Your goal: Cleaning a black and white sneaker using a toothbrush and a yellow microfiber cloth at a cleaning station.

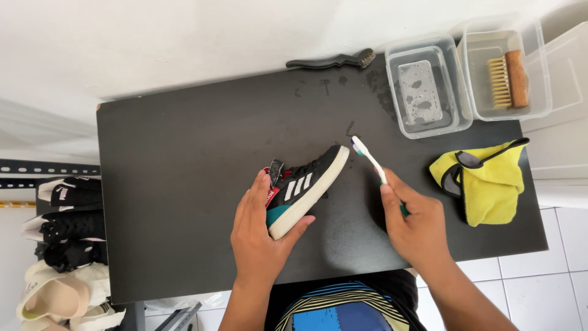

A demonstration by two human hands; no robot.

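Left hand: the left hand (260, 236) wraps around the heel of the shoe (303, 187), thumb on top and fingers under the sole. This looks like a way to keep the shoe from sliding.
Shoe: it is black with a white sole and lies on its side in the middle of the table (184, 184). The toe points away from the person, so the white edge is easy to reach.
Right hand: the right hand (416, 227) is closed around the handle of a toothbrush (369, 160), just right of the shoe.
Toothbrush: its bristles sit right by the toe of the shoe, close to the white sole. I cannot tell if they touch.
Yellow cloth: the yellow cloth (487, 184) lies bunched up, farther right of the shoe.
Water tub: the clear tub (427, 86) stands beyond the shoe, to the right, with water in it.
Second tub: the second tub (505, 70) stands past the first and holds a wooden brush (509, 79).
Black brush: the black brush (334, 61) lies at the far edge, beyond the shoe.
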